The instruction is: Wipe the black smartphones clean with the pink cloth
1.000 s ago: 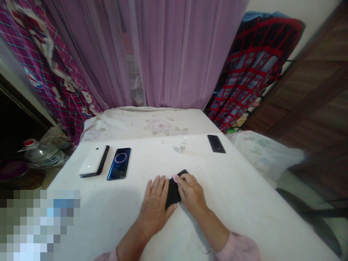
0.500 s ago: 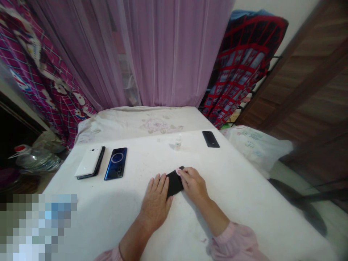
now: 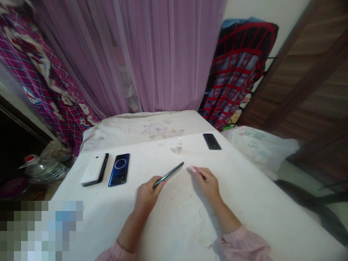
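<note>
My left hand [image 3: 148, 192] is closed on the near end of a dark smartphone [image 3: 172, 173], which is turned so that mostly its thin edge faces me. To the right of it, my right hand [image 3: 208, 183] pinches a small folded pink cloth [image 3: 193, 169], held apart from the phone. A little white bottle [image 3: 178, 145] stands upright beyond both hands. On the left lies a blue phone [image 3: 119, 169] with a ring on its back. Beside that, a white phone [image 3: 94, 168] rests on top of a dark one.
A black phone [image 3: 212, 141] lies near the right edge of the white-covered table [image 3: 174, 224]. A white plastic bag [image 3: 261, 145] is beyond that edge. To the left, off the table, stands a clear jug with a red cap [image 3: 40, 165]. Purple curtains [image 3: 168, 54] hang behind.
The phone, flat under my left hand before, is now lifted and tilted onto its edge in that hand. My right hand has moved right, off the phone, with the pink cloth.
</note>
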Tool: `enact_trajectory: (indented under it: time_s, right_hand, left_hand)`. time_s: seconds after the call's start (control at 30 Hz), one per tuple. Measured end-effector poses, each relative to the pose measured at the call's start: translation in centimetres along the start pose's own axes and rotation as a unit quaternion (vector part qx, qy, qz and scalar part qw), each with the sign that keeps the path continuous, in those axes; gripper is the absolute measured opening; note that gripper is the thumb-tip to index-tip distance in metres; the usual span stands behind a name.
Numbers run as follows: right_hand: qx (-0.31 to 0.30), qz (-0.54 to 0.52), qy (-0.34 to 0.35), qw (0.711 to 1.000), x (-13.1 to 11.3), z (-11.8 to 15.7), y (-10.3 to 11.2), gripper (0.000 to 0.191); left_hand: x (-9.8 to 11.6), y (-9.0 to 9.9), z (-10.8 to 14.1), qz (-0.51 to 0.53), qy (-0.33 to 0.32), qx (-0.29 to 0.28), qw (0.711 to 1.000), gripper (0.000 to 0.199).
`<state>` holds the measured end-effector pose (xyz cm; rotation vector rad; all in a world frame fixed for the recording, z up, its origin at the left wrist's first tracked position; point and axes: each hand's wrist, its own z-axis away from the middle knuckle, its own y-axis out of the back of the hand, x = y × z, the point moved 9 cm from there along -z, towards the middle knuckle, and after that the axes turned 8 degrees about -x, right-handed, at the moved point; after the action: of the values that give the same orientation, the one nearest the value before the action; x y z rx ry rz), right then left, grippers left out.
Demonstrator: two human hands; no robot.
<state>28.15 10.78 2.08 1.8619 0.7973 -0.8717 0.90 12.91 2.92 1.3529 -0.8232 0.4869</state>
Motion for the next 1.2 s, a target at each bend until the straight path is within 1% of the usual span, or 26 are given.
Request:
enact_trajectory:
  time_s: [0.07,0.13,0.37,0.5,0.6,0.73,0.83,1.03,1.2]
  right_hand:
    - [-0.002,0.003,0.001,1.0,0.0,0.0,-0.1,0.03]
    - [-0.005,0.009,0.002,1.0,0.1,0.0,-0.2,0.031]
    - [-0.017,0.02,0.0,1.0,0.0,0.0,-0.4,0.033]
    - [-0.027,0.027,-0.004,0.999,0.1,0.0,-0.5,0.032]
    - [-0.035,0.028,-0.002,0.999,0.1,0.0,-0.6,0.033]
    - [-0.038,0.027,-0.002,0.999,0.1,0.0,-0.6,0.032]
    - [-0.041,0.029,-0.003,0.999,0.1,0.0,-0.6,0.032]
    - [-0.04,0.032,-0.004,0.999,0.1,0.0,-0.6,0.032]
    - [-0.05,0.027,-0.001,0.998,-0.2,0.0,-0.6,0.033]
  left_hand:
    - [-1.9,1.1,-0.4,0.11,0.043,0.041,0.992,0.025]
    - [-2.9,1.3,-0.8,0.165,0.055,0.045,0.984,0.029]
    - [-3.1,0.9,-0.9,0.248,0.048,-0.012,0.968,0.036]
    - [-3.2,0.6,-0.5,0.302,0.062,-0.054,0.95,0.044]
    - [-3.7,0.4,-0.3,0.338,0.073,-0.067,0.936,0.047]
    - [-4.6,0.2,-0.2,0.373,0.086,-0.062,0.922,0.05]
    - [-4.9,0.0,-0.2,0.389,0.091,-0.062,0.915,0.052]
    - [-4.3,-0.2,0.0,0.402,0.081,-0.087,0.908,0.054]
    - [-3.2,-0.5,-0.2,0.384,0.037,-0.123,0.914,0.056]
